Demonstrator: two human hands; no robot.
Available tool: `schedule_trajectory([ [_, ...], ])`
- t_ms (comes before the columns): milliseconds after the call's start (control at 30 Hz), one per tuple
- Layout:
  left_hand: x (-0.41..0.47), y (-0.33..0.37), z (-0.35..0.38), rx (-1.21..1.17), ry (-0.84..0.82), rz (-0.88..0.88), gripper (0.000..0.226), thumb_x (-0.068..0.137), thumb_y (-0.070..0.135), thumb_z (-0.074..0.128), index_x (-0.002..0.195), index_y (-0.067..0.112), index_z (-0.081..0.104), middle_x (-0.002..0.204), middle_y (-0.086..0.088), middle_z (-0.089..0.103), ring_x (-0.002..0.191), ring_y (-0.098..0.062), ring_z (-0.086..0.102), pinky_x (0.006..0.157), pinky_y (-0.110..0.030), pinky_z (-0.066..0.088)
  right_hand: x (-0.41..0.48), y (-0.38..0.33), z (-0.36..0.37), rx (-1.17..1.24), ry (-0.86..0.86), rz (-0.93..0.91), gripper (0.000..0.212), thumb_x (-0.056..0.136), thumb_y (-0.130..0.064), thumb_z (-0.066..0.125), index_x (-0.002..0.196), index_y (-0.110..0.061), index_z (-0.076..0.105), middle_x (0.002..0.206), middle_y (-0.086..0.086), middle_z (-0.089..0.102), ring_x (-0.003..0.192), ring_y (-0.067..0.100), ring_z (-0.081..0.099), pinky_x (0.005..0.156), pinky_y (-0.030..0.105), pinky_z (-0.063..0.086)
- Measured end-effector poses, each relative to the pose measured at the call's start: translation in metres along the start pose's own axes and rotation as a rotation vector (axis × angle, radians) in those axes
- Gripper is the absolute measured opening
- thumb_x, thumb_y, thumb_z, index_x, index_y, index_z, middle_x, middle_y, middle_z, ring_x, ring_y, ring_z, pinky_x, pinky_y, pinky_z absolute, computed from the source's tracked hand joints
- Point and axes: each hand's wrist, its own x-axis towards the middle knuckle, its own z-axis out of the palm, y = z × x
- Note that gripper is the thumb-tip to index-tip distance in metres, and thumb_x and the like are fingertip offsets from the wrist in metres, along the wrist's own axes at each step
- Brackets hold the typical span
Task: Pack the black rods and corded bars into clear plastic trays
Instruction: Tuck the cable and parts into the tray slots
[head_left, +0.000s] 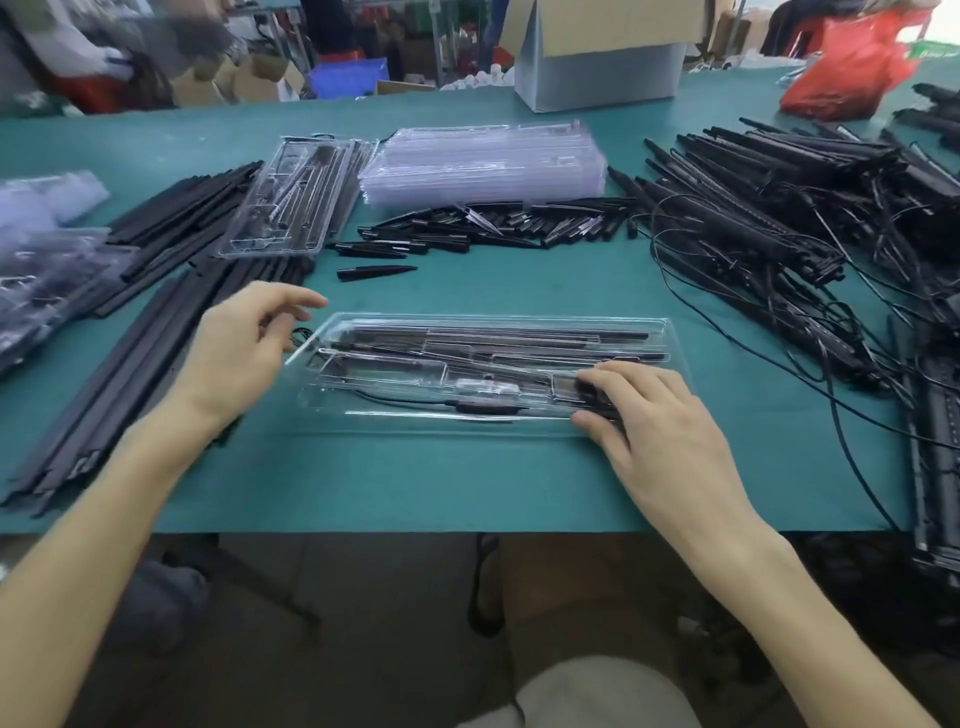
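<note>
- Head view: the clear tray (483, 374) lies crosswise on the green tabletop (415, 478), just in front of the person. Black rods (467, 338) sit in its far channels and a corded bar (485, 408) in its near one.
- The right grip (660, 431) is curled over the tray's right end and appears to pinch a dark cord bundle (597, 395) into a pocket. The left grip (244, 348) hovers released at the left end, holding nothing.
- Risk: the bundle looks springy. Letting go before it seats could let it pop out and lift the bar with it.
- Risk: the thin tray may flex or skid under one-sided pressure and shake the rods from their channels.
- Risk: a small cord loop (298, 332) pokes out past the left rim, where the left fingers could snag it.
- Risk: the tangled pile of corded bars (779, 223) trails cords close to the tray, so pulling one could drag others along.
- Writing: no brand, label or text is legible on the stack of empty trays (483, 161), the cardboard box (602, 52) or the red bag (852, 67).
</note>
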Motion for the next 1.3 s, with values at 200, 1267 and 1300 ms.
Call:
schedule_trajectory([
  [200, 0.01, -0.022, 0.008, 0.062, -0.092, -0.036, 0.037, 0.094, -0.009, 0.058, 0.124, 0.009, 0.068, 0.118, -0.005, 0.071, 0.111, -0.023, 0.066, 0.105, -0.04, 0.048, -0.002, -0.001, -0.002, -0.03, -0.005, -0.012, 0.053, 0.092, -0.053, 0.058, 0.136, -0.024, 0.057, 0.138, -0.009, 0.055, 0.131, 0.015, 0.044, 0.105, 0.033, 0.042],
  [1267, -0.001, -0.013, 0.001, 0.113, -0.276, -0.071, 0.026, 0.096, 0.01, 0.063, 0.121, 0.014, 0.069, 0.113, 0.002, 0.069, 0.102, -0.012, 0.063, 0.097, -0.027, 0.045, 0.01, 0.021, 0.004, 0.004, 0.045, 0.048, 0.046, 0.094, -0.046, 0.06, 0.132, -0.022, 0.059, 0.135, -0.008, 0.055, 0.128, 0.017, 0.041, 0.1, 0.035, 0.043],
  [1300, -0.002, -0.012, 0.001, 0.07, -0.273, -0.094, 0.025, 0.096, 0.01, 0.063, 0.12, 0.015, 0.07, 0.11, 0.001, 0.07, 0.095, -0.007, 0.064, 0.09, -0.021, 0.046, 0.01, 0.021, 0.004, 0.003, 0.044, 0.048, 0.046, 0.094, -0.047, 0.06, 0.132, -0.022, 0.058, 0.135, -0.009, 0.055, 0.128, 0.016, 0.04, 0.1, 0.035, 0.044],
])
